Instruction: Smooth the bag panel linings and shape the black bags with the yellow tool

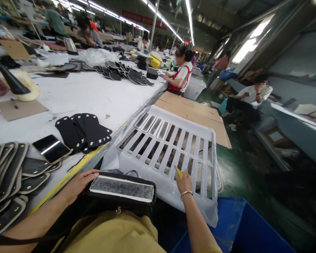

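My right hand (184, 183) is closed round a small yellow pointed thing (178, 172), whose exact kind I cannot make out. It is over the near part of a white slotted sheet (171, 144) with rows of long openings. Several narrow grey pieces with pale edges (151, 125) lie in the sheet's far left slots. My left hand (81, 183) has its fingers stretched out, with the tips by the corner of a black bag (94, 193) worn at my front. On the bag's top is a grey strip (122, 189) with a white border.
Left, the white table (94, 95) holds black shaped pieces (83, 131), a phone (52, 149) and dark pale-edged pieces (9, 172). A cardboard sheet (186, 109) lies beyond the slotted sheet. A blue bin (242, 225) stands at lower right. A co-worker (183, 75) stands by the table.
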The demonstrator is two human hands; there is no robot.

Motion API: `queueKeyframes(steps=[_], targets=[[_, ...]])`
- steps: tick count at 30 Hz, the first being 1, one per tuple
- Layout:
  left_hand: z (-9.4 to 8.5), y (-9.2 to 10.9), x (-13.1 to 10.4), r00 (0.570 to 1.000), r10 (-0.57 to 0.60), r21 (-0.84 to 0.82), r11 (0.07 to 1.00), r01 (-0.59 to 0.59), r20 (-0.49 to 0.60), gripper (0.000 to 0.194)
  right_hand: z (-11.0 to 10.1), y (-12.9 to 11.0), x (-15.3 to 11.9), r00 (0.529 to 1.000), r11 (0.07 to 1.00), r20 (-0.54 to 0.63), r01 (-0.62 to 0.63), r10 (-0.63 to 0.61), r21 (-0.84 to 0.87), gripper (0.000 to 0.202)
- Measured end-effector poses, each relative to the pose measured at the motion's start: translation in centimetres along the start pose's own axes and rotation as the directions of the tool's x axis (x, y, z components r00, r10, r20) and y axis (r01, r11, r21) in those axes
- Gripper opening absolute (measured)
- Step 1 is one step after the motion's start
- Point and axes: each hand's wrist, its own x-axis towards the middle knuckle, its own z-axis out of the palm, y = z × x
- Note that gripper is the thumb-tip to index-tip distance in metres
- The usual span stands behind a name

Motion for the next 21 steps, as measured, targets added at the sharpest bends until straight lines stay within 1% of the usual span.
queueKeyframes(steps=[1,2,3,4,5,6,7,8,9,10,11,12,13,15,16,18,21], targets=[[-0.1,-0.2,0.0,0.999,0.011,0.030,0.999,-0.013,0.042,0.057,0.0,-0.9,-1.2,0.996,0.997,0.048,0.076,-0.077,0.034,0.047],[-0.3,-0.4,0.1,0.996,0.032,0.071,0.997,-0.038,0.080,0.057,0.1,-1.9,-2.7,0.980,0.984,0.110,0.156,-0.164,0.081,0.043],[-0.6,-0.6,0.2,0.993,0.072,0.134,0.987,-0.085,0.099,0.056,0.1,-2.9,-4.3,0.953,0.965,0.178,0.225,-0.246,0.132,0.040],[-0.8,-0.7,0.3,0.986,0.143,0.220,0.962,-0.160,0.089,0.056,0.1,-3.9,-6.0,0.910,0.935,0.239,0.295,-0.338,0.199,0.040],[-1.1,-0.8,0.4,0.967,0.245,0.326,0.910,-0.256,0.077,0.056,0.0,-4.8,-7.5,0.803,0.856,0.329,0.393,-0.497,0.336,0.046],[-1.2,-0.8,0.5,0.929,0.362,0.442,0.822,-0.360,0.083,0.057,-0.1,-5.7,-8.9,0.710,0.791,0.371,0.451,-0.599,0.413,0.054],[-1.3,-0.7,0.5,0.873,0.472,0.551,0.699,-0.456,0.124,0.061,-0.3,-6.5,-10.0,0.660,0.766,0.397,0.487,-0.637,0.419,0.066],[-1.3,-0.6,0.5,0.810,0.549,0.635,0.554,-0.538,0.207,0.067,-0.6,-7.2,-10.8,0.636,0.760,0.419,0.511,-0.648,0.400,0.076],[-1.1,-0.3,0.4,0.751,0.578,0.684,0.408,-0.605,0.319,0.076,-0.9,-7.9,-11.3,0.631,0.773,0.446,0.527,-0.634,0.353,0.083],[-0.9,-0.1,0.3,0.703,0.559,0.699,0.278,-0.659,0.440,0.086,-1.3,-8.5,-11.5,0.634,0.789,0.475,0.537,-0.611,0.298,0.088],[-0.5,0.2,0.1,0.670,0.505,0.695,0.175,-0.697,0.544,0.096,-1.6,-9.0,-11.4,0.632,0.800,0.503,0.545,-0.590,0.252,0.090],[-0.1,0.6,0.0,0.651,0.444,0.688,0.097,-0.719,0.616,0.103,-1.8,-9.5,-11.3,0.622,0.802,0.531,0.555,-0.575,0.219,0.090],[0.4,0.9,-0.1,0.648,0.402,0.691,0.048,-0.721,0.648,0.107,-2.0,-9.9,-11.1,0.611,0.801,0.554,0.566,-0.566,0.195,0.089],[1.6,1.4,-0.3,0.657,0.357,0.703,0.001,-0.712,0.664,0.109,-2.3,-10.8,-10.9,0.602,0.799,0.580,0.582,-0.549,0.152,0.084],[2.2,1.7,-0.3,0.652,0.347,0.697,-0.008,-0.717,0.674,0.108,-2.3,-11.3,-10.8,0.600,0.798,0.591,0.589,-0.539,0.129,0.081],[3.6,2.1,-0.5,0.632,0.343,0.675,-0.010,-0.737,0.695,0.105,-2.3,-12.3,-10.9,0.600,0.795,0.613,0.601,-0.514,0.078,0.077],[5.7,2.7,-1.1,0.611,0.362,0.652,0.013,-0.758,0.704,0.101,-1.8,-14.0,-11.0,0.597,0.772,0.640,0.636,-0.484,-0.009,0.074]])
